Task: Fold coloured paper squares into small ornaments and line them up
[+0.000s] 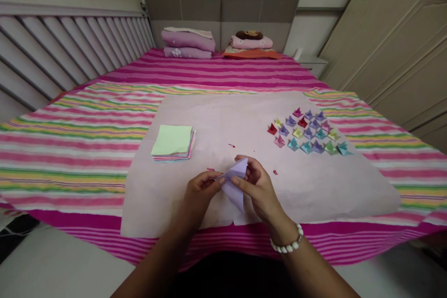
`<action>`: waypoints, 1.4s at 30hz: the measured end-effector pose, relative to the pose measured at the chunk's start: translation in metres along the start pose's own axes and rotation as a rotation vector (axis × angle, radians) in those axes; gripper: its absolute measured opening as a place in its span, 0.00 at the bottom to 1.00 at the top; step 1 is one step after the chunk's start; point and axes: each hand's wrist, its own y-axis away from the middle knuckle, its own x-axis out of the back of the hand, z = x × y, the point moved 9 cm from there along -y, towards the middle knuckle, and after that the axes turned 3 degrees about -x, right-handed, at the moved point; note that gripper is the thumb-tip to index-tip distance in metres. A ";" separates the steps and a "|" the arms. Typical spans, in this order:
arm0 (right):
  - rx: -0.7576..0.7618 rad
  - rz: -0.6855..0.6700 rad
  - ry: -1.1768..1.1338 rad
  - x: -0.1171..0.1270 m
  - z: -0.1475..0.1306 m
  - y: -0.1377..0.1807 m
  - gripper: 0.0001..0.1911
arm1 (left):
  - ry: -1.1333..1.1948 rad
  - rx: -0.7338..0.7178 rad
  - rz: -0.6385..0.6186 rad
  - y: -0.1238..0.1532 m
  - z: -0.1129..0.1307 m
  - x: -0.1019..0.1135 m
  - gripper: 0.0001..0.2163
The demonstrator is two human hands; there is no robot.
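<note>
A partly folded sheet of lilac origami paper (234, 190) is held up between both hands, low over the white paper sheet (223, 121). My left hand (199, 195) pinches its left corner between thumb and fingers. On the other side my right hand (260, 188), with a white bead bracelet at the wrist, grips the paper, thumb in front and fingers behind. A stack of square coloured paper (173, 140), pale green on top, lies to the left. Several small folded paper figures (308, 133) in purple, red, yellow, teal and pink stand in rows at the right.
Small red paper scraps (275, 172) lie around the hands. Beneath the white sheet is a striped bedspread (87, 149). Folded purple bedding (188, 44) and a pink pile (251, 43) sit by the headboard (258, 11). A slatted rail (70, 51) runs along the left.
</note>
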 end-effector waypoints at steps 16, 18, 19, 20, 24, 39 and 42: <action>-0.128 -0.031 0.000 -0.011 0.001 0.008 0.15 | 0.405 0.212 -0.212 0.001 -0.027 -0.023 0.15; -0.138 -0.035 -0.005 -0.011 0.001 0.008 0.14 | 0.408 0.215 -0.221 0.002 -0.027 -0.023 0.15; -0.143 -0.039 -0.012 -0.012 0.001 0.008 0.13 | 0.408 0.218 -0.215 0.002 -0.028 -0.023 0.15; -0.149 -0.042 -0.021 -0.012 0.001 0.008 0.12 | 0.408 0.223 -0.206 0.002 -0.029 -0.022 0.15; -0.168 -0.035 -0.045 -0.012 0.005 0.008 0.10 | 0.415 0.239 -0.176 0.001 -0.030 -0.021 0.16; -0.067 -0.050 0.063 -0.012 0.002 0.006 0.11 | 0.295 0.239 -0.074 0.001 -0.039 -0.010 0.15; -0.093 -0.051 0.092 -0.013 0.007 0.005 0.11 | 0.145 0.169 -0.070 -0.001 -0.037 -0.007 0.16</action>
